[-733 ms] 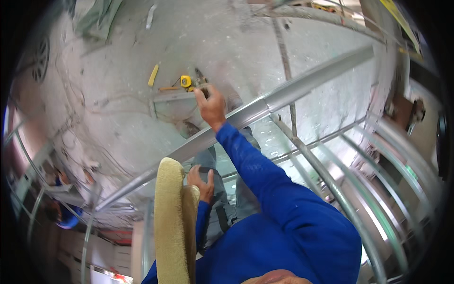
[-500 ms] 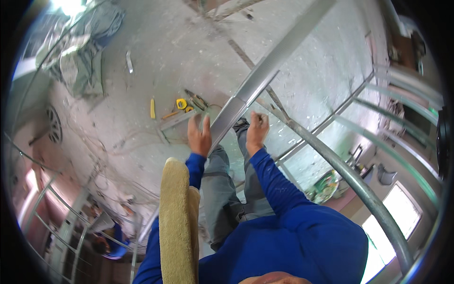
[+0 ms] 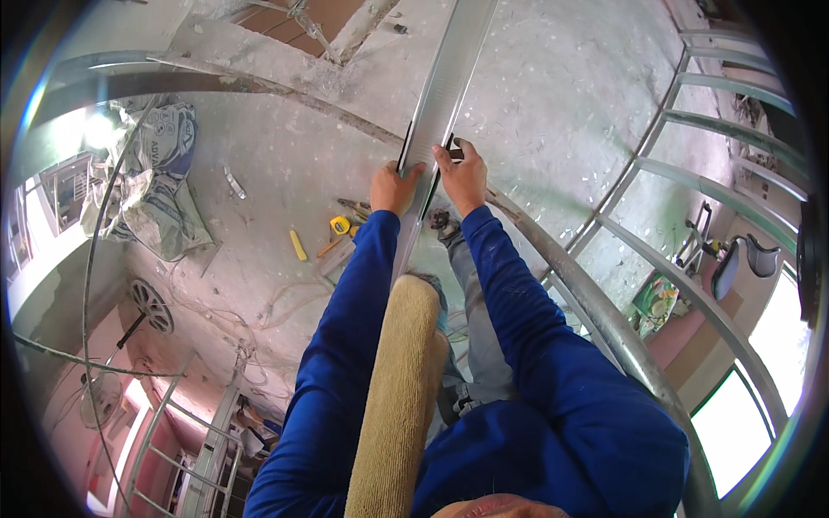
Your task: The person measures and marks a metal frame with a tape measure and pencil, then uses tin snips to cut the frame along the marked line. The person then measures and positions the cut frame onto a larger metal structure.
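A long silvery metal channel (image 3: 449, 78) runs away from me, from near my legs to the far edge of the view. My left hand (image 3: 393, 188) is closed on its left side, the thumb lying inside the channel. On the opposite side, my right hand (image 3: 465, 177) pinches the edge between thumb and fingers. Around the hands a second length of channel seems to overlap the first; dark edges show there. A tan terry-covered pad (image 3: 397, 380) hides the near end.
On the floor at left lie a yellow tape measure (image 3: 340, 225), a yellow strip-shaped tool (image 3: 298, 245) and other hand tools. Crumpled sacks (image 3: 160, 186) are farther left. A grey metal pipe (image 3: 596, 319) curves past my right arm, beside a ladder-like metal frame (image 3: 643, 160).
Both hands have moved farther forward along the channel and closed on its edges; half a second ago they were open beside it. The view has turned, so the channel now points more straight ahead.
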Demonstrator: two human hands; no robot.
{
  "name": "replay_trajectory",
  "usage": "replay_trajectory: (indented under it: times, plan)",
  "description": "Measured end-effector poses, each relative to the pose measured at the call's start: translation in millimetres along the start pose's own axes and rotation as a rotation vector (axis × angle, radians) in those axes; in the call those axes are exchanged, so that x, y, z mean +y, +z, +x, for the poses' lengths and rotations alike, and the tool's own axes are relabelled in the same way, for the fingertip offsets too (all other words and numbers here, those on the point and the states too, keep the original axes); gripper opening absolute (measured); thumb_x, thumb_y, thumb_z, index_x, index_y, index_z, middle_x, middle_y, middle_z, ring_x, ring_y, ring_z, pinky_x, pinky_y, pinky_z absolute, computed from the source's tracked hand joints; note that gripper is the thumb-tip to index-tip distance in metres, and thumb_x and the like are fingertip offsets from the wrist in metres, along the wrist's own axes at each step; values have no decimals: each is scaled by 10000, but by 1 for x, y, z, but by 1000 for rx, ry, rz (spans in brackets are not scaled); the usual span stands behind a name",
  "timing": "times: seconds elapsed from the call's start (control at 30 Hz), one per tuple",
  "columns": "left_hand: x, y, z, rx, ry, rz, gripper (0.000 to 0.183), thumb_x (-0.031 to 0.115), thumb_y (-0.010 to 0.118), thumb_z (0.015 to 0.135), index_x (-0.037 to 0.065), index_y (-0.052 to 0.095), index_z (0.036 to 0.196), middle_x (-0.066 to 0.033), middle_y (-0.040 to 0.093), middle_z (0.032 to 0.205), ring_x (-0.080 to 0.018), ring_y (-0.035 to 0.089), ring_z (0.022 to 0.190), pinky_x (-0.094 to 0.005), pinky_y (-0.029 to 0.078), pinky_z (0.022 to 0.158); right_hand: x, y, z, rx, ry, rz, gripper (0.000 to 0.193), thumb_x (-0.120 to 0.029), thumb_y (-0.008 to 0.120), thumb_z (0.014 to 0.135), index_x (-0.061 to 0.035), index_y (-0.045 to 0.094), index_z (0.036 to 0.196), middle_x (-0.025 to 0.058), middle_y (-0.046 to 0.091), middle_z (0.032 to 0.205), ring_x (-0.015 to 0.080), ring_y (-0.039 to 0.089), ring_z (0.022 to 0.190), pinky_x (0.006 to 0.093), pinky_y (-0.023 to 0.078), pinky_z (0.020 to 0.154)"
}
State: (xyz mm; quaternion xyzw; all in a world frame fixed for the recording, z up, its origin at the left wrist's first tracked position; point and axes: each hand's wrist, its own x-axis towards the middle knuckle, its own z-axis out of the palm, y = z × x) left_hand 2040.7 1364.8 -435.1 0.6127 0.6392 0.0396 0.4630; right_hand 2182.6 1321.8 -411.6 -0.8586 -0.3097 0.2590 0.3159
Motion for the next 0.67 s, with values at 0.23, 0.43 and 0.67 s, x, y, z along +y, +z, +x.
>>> replay_trajectory:
  times: [0.23,0.43,0.67]
  plan:
    - [3,3,-7,98,-28,29,594,544,750,757,-36,655,845,-277,663,810,-449,649,807,-488,500,720,-21,19,-1,92,110,-149,327,-292,707,833,23,623,861,213,630,889,413,620,827,482,494,715]
    - [3,5,-6,115,15,47,506,453,768,771,-24,659,898,-259,677,828,-443,656,810,-470,508,719,-24,25,-4,162,158,-30,291,-244,687,844,30,589,838,227,613,876,438,597,835,504,474,716]
    - [-15,9,-3,87,-23,118,622,554,756,755,-20,651,970,-287,667,893,-462,642,868,-508,493,756,-22,15,4,-20,220,57,328,-263,721,827,17,578,921,222,602,928,414,597,889,490,468,745]
